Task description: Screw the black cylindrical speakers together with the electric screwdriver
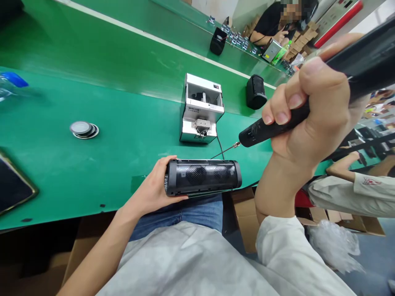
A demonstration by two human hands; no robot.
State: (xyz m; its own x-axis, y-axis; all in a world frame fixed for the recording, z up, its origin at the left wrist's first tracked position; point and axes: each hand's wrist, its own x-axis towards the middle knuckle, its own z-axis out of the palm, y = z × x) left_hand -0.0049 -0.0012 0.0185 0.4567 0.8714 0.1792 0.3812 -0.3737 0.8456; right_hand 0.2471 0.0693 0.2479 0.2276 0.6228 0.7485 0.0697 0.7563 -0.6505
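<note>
My left hand point(157, 179) is closed around the left end of a black speaker housing point(205, 176), which lies lengthwise at the table's near edge with two round perforated grilles showing. In my right hand point(321, 98) is a black electric screwdriver point(262, 129), its fingers wrapped round the body. The thin bit slants down to the left and its tip appears by the housing's far long edge; I cannot tell if it touches. Behind the housing stands a white and black screw feeder point(202, 109).
On the green table point(129, 123) are stacked round discs point(83, 129), a phone point(14, 185) and a blue-capped bottle point(14, 80). Black speaker units point(256, 91) stand beyond the feeder. A person point(277, 26) sits across; another person's arm point(344, 164) is at right. Cardboard boxes point(245, 209) lie below.
</note>
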